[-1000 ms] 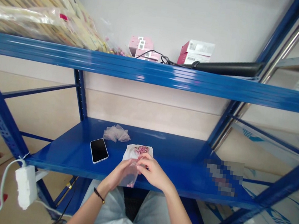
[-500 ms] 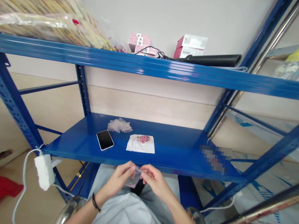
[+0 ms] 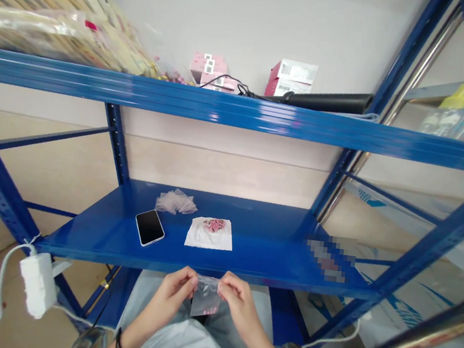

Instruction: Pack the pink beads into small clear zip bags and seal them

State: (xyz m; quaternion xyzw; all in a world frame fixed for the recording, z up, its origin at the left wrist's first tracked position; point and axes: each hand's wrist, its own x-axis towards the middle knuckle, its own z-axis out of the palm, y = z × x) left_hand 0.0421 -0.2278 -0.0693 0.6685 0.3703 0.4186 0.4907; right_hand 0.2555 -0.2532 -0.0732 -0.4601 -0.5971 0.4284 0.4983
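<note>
A small clear zip bag (image 3: 205,296) hangs upright over my lap, with a few pink beads at its bottom. My left hand (image 3: 179,289) pinches the bag's upper left corner between thumb and fingers. At the opposite top corner, my right hand (image 3: 238,296) grips it the same way. Just beyond the shelf edge, a white paper sheet (image 3: 208,239) carries a small heap of pink and red beads (image 3: 214,225). Behind it to the left lies a fanned pile of clear little bags (image 3: 177,202).
A phone (image 3: 149,228) lies left of the paper on the blue shelf (image 3: 263,250). The upper shelf beam (image 3: 239,113) crosses above, bearing pink boxes (image 3: 214,71), a black tube (image 3: 328,100) and bagged goods. A white power strip (image 3: 38,284) hangs at the left post.
My hands have spread apart, stretching the bag's top edge between them, and the bag now shows flat. The camera view has shifted slightly.
</note>
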